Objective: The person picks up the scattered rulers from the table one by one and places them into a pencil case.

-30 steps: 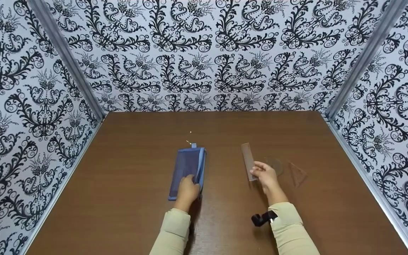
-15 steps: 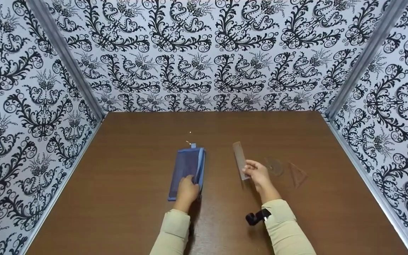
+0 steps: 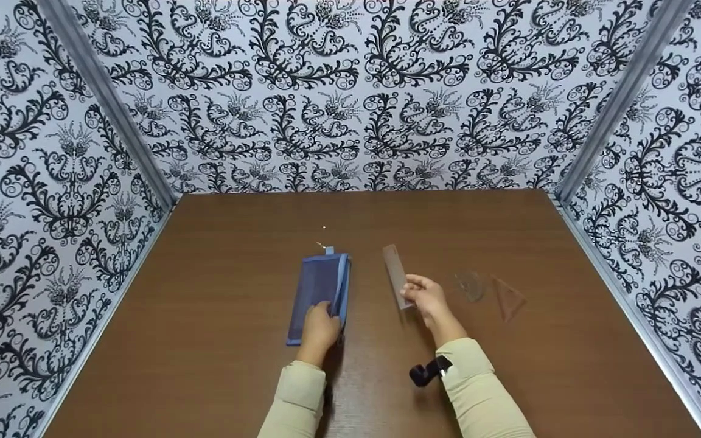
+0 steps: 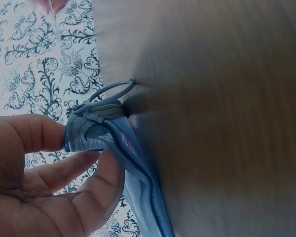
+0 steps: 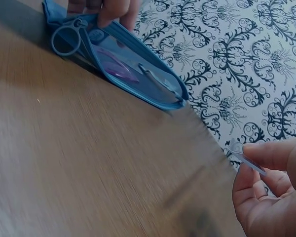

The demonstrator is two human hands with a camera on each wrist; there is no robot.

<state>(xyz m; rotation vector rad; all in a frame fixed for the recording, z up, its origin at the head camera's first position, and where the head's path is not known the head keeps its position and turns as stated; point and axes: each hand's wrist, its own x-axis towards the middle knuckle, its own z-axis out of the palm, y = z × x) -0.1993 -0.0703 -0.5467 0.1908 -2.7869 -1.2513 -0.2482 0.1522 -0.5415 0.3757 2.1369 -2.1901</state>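
Observation:
My left hand (image 3: 320,328) grips the near end of a blue mesh zip pencil case (image 3: 314,283), fingers and thumb at its edge. The case's zip gapes along its right side. Inside it, the right wrist view shows a purple item (image 5: 119,70) and a slim pale item (image 5: 158,81). A ring pull (image 5: 54,45) hangs from the zip. To the right of the case, my right hand (image 3: 428,299) pinches a clear flat ruler (image 3: 394,271) near its lower end, tilted with its far end to the left. In the right wrist view the ruler (image 5: 247,161) appears nearly edge-on.
On the brown table (image 3: 216,377), a clear protractor (image 3: 469,286) lies right of the right hand. Beside it is an orange-tinted set square (image 3: 508,299). Patterned walls (image 3: 326,121) enclose the back and sides. A black strap mount (image 3: 429,371) juts from the right sleeve.
My right hand has carried the ruler leftward, closer to the pencil case, uncovering the protractor. The left hand stays on the case.

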